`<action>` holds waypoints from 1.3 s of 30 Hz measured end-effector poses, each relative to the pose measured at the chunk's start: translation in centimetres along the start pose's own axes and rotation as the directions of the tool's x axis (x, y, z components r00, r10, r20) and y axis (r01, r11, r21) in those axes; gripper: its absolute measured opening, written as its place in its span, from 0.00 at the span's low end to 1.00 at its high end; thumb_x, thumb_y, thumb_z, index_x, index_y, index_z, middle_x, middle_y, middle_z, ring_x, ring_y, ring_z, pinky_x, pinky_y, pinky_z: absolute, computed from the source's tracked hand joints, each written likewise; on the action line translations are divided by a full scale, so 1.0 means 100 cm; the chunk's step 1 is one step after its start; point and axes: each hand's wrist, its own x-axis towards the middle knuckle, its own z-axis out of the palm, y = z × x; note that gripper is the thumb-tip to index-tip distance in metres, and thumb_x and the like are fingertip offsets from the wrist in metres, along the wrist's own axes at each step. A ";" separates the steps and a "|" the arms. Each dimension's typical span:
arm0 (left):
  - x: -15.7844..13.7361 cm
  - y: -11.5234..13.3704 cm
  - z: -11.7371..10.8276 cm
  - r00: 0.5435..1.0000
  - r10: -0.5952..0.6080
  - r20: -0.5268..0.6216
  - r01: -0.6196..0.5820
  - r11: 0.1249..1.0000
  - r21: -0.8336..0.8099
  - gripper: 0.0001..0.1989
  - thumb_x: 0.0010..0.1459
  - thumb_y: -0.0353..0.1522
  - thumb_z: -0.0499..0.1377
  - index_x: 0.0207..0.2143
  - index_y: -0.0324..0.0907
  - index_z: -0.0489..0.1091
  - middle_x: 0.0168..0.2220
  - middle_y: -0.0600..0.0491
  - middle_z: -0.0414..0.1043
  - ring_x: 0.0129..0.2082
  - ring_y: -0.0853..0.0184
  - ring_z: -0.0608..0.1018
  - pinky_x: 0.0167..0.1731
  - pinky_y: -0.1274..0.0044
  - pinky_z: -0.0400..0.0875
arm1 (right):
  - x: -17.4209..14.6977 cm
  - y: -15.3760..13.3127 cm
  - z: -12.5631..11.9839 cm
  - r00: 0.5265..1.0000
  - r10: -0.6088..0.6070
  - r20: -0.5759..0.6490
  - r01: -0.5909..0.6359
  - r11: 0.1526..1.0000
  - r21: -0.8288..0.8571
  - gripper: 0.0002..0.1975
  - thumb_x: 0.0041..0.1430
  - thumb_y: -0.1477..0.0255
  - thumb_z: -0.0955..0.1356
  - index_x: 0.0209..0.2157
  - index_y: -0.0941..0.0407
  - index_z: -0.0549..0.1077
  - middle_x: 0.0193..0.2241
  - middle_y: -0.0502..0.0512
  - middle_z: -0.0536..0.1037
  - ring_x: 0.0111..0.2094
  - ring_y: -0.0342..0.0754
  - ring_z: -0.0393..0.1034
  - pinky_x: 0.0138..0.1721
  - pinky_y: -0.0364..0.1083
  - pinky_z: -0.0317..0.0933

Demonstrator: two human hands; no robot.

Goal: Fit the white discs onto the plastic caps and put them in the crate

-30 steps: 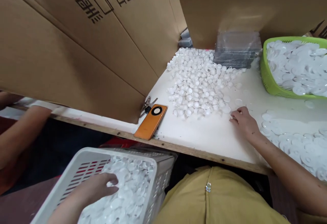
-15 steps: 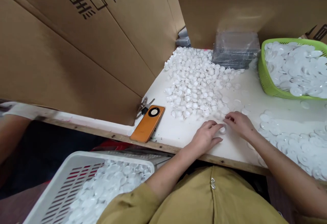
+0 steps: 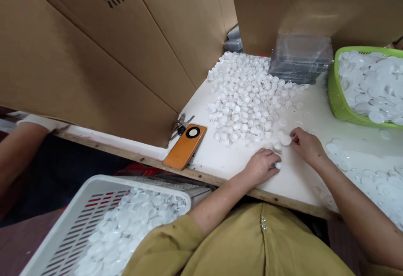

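Cardboard walls (image 3: 94,57) stand left of and beyond the fingers, closing in the white bench (image 3: 296,179). White slatted crate (image 3: 94,225) of joined discs sits low, well left of the fingers; the left hand (image 3: 261,166) was in it a second ago and now lies on the bench by the right hand (image 3: 307,145). That reads as one piece dropped off and the next pairing begun. Green basket (image 3: 335,99) of flat discs lies beyond and right of the right fingers; more clear discs (image 3: 371,179) are spread right of that wrist. Heap of small white caps (image 3: 248,95) starts just past both sets of fingertips. Orange phone (image 3: 185,146), keys (image 3: 181,124) at its top, rests well left of the left fingers.

Right fingers pinch a flat white disc (image 3: 285,140), lifted since half a second ago. Left fingers curl narrow over a small white cap (image 3: 278,165) at their tips, touching the bench. Disc and cap are near, not yet joined.
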 end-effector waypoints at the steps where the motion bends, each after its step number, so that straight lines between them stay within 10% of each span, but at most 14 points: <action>1: 0.001 -0.001 0.000 1.000 0.000 0.004 0.000 1.000 0.006 0.11 0.53 0.31 0.62 0.41 0.42 0.72 0.39 0.50 0.72 0.40 0.64 0.72 0.47 0.72 0.67 | -0.006 0.003 0.001 1.000 -0.013 -0.015 0.012 1.000 -0.013 0.13 0.56 0.76 0.64 0.43 0.54 0.71 0.31 0.52 0.74 0.30 0.48 0.68 0.28 0.44 0.54; 15: 0.001 -0.004 -0.001 1.000 0.008 0.001 -0.008 1.000 -0.017 0.11 0.52 0.33 0.64 0.40 0.43 0.74 0.39 0.50 0.71 0.40 0.64 0.71 0.47 0.72 0.66 | -0.016 -0.012 0.008 0.992 -0.076 0.105 0.083 0.994 -0.071 0.13 0.58 0.68 0.67 0.45 0.51 0.71 0.43 0.55 0.68 0.31 0.46 0.67 0.24 0.43 0.50; 20: 0.000 -0.004 -0.003 0.999 0.027 0.018 -0.027 1.000 -0.014 0.12 0.53 0.32 0.63 0.41 0.42 0.73 0.40 0.50 0.72 0.42 0.63 0.72 0.47 0.73 0.66 | -0.023 0.001 -0.001 0.999 -0.004 0.041 -0.005 0.981 0.196 0.04 0.53 0.70 0.68 0.31 0.54 0.69 0.27 0.49 0.71 0.27 0.45 0.65 0.28 0.44 0.55; 29: 0.005 0.002 -0.002 0.994 0.050 0.100 -0.054 0.998 0.037 0.10 0.54 0.39 0.63 0.35 0.42 0.74 0.34 0.51 0.73 0.40 0.62 0.72 0.41 0.72 0.65 | -0.078 -0.017 0.014 0.882 0.140 0.450 -0.461 0.451 0.764 0.20 0.42 0.56 0.73 0.26 0.56 0.68 0.17 0.49 0.71 0.18 0.44 0.65 0.19 0.42 0.61; 39: 0.006 0.003 -0.004 0.996 0.052 0.074 -0.055 0.998 0.043 0.11 0.56 0.39 0.61 0.33 0.40 0.74 0.32 0.49 0.73 0.38 0.62 0.72 0.40 0.72 0.65 | -0.071 -0.028 0.022 0.868 0.209 0.451 -0.484 0.558 0.674 0.14 0.44 0.62 0.71 0.25 0.55 0.65 0.15 0.46 0.68 0.16 0.43 0.65 0.12 0.38 0.54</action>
